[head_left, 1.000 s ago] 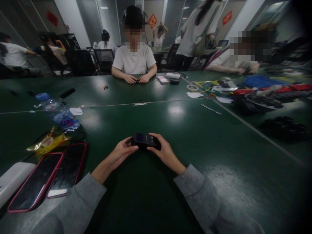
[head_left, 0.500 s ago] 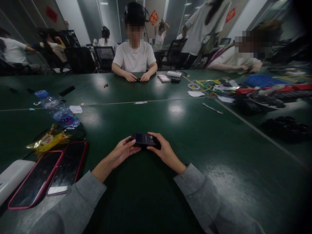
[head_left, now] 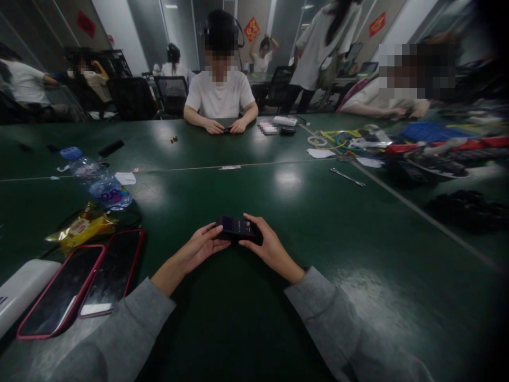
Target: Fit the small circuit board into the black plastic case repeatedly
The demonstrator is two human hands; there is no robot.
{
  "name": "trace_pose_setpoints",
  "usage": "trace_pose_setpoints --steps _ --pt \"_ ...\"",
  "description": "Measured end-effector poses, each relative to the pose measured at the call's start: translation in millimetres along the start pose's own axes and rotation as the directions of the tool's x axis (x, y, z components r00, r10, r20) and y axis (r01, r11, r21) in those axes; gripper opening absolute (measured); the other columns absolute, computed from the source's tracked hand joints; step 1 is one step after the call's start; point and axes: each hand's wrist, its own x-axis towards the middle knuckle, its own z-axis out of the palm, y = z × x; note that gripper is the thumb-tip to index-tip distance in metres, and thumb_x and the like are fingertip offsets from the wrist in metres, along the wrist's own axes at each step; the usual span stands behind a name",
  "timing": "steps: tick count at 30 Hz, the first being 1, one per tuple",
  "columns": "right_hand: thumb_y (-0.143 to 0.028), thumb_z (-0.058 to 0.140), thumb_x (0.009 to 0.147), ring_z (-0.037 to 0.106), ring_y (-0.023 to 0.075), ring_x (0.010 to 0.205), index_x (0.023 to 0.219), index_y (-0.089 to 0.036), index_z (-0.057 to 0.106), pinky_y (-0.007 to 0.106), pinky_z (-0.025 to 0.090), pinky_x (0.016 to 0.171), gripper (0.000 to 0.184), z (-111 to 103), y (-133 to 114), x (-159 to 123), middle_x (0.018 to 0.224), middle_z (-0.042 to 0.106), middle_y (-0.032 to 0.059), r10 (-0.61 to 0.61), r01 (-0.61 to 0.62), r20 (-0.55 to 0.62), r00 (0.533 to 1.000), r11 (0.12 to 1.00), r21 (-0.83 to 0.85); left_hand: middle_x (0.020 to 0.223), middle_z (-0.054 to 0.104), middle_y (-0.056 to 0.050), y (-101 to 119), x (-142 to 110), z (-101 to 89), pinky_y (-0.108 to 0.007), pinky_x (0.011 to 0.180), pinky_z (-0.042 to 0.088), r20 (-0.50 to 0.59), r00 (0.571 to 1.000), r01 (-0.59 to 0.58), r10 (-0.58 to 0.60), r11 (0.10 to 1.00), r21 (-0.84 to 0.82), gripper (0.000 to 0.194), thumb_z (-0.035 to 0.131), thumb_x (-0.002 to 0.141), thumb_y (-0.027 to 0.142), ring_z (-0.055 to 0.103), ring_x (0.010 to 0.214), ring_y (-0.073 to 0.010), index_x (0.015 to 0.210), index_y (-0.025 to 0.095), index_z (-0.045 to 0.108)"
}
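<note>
- Two hands, left hand (head_left: pixel 202 246) and right hand (head_left: pixel 271 247), half-curled, gripping opposite ends of one black device (head_left: pixel 237 227) between them.
- Left of the hands: two red-edged phones (head_left: pixel 114 270), one yellow packet (head_left: pixel 80 228), one plastic bottle (head_left: pixel 97 181).
- Ahead, rightward: one wrench (head_left: pixel 347 176).
- Beneath: glossy green bench (head_left: pixel 338 228).
- Far ahead: dim room (head_left: pixel 145 42), three red signs (head_left: pixel 252 29).

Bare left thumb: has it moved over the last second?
Yes: judged against the flat white strip on the green tabletop, the left thumb has shifted forward, toward it, now beside the small screen of the black rectangular device.
</note>
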Motion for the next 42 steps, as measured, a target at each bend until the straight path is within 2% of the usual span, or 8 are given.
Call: trace_pose_setpoints --steps 8,15,21,25,28,34,39,42 --pt "-0.030 0.069 0.084 0.056 0.0242 0.114 0.130 -0.027 0.049 0.045 0.046 0.100 0.050 -1.3 0.9 1.3 0.121 0.057 0.0071 -0.006 0.006 -0.013 1.000 1.000 0.021 0.123 0.061 -0.020 2.1 2.5 -3.4 -0.045 0.107 0.042 0.038 0.997 0.066 -0.063 0.995 -0.076 0.050 0.058 0.092 0.044 0.067 0.108 -0.0287 0.128 0.011 0.049" --pt "-0.036 0.068 0.083 0.056 0.0250 0.117 0.128 -0.026 0.050 0.044 0.045 0.101 0.049 -10.9 0.5 5.6 0.124 0.058 0.0077 0.007 0.007 -0.171 0.985 0.996 0.084 0.122 0.063 -0.021 2.5 1.5 0.5 -0.045 0.103 0.045 0.031 0.999 0.015 -0.013 0.999 -0.048 0.038 0.059 0.093 0.026 0.069 0.102 -0.0271 0.127 0.011 0.051" --pt "-0.039 0.067 0.083 0.058 0.0252 0.107 0.125 -0.021 0.051 0.044 0.047 0.095 0.049 -44.2 32.5 13.4 0.118 0.060 0.0097 0.033 -0.060 -0.433 0.901 0.997 -0.049 0.120 0.063 -0.020 5.7 -2.2 5.7 -0.042 0.099 0.049 -0.044 0.999 0.028 -0.029 0.999 -0.031 0.039 0.053 0.094 0.012 0.070 0.097 -0.0239 0.132 0.011 0.045" --pt "-0.042 0.068 0.081 0.058 0.0273 0.102 0.121 -0.018 0.054 0.047 0.048 0.091 0.049 -58.0 61.9 13.0 0.112 0.060 0.0117 -0.019 -0.096 -0.452 0.892 0.969 -0.229 0.124 0.061 -0.021 6.7 -3.8 6.6 -0.041 0.099 0.049 -0.042 0.999 0.032 -0.033 0.999 -0.026 0.043 0.051 0.094 0.009 0.070 0.100 -0.0237 0.136 0.010 0.041" --pt "-0.043 0.068 0.081 0.058 0.0280 0.101 0.120 -0.019 0.054 0.047 0.048 0.090 0.048 -58.8 71.0 11.6 0.112 0.060 0.0123 -0.031 -0.110 -0.427 0.904 0.947 -0.301 0.125 0.060 -0.021 7.6 -4.6 8.4 -0.040 0.099 0.050 -0.060 0.998 0.032 -0.033 0.999 -0.028 0.045 0.051 0.093 0.006 0.070 0.100 -0.0246 0.137 0.010 0.040" --pt "-0.046 0.067 0.081 0.056 0.0305 0.104 0.125 -0.021 0.053 0.050 0.048 0.087 0.052 -56.3 69.7 9.4 0.114 0.059 0.0129 0.024 -0.154 -0.344 0.939 0.921 -0.357 0.125 0.060 -0.022 8.8 -4.4 10.4 -0.039 0.097 0.052 -0.075 0.996 0.042 -0.045 0.998 -0.040 0.048 0.051 0.093 0.007 0.070 0.100 -0.0252 0.139 0.009 0.037" --pt "-0.051 0.068 0.078 0.051 0.0331 0.108 0.136 -0.021 0.045 0.053 0.045 0.089 0.070 -56.4 67.0 9.2 0.115 0.055 0.0141 -0.001 -0.174 -0.394 0.919 0.897 -0.406 0.121 0.063 -0.021 6.1 -1.5 4.2 -0.040 0.098 0.052 -0.029 0.999 0.028 -0.030 0.998 -0.063 0.045 0.053 0.093 0.008 0.070 0.098 -0.0240 0.136 0.011 0.041" --pt "-0.051 0.068 0.079 0.050 0.0317 0.105 0.137 -0.019 0.044 0.052 0.044 0.090 0.071 -56.5 62.5 9.7 0.114 0.056 0.0141 -0.024 -0.172 -0.414 0.910 0.887 -0.428 0.121 0.062 -0.020 4.8 -0.1 1.6 -0.041 0.097 0.052 -0.034 0.999 0.035 -0.037 0.997 -0.067 0.046 0.053 0.093 0.009 0.070 0.097 -0.0239 0.137 0.012 0.041"
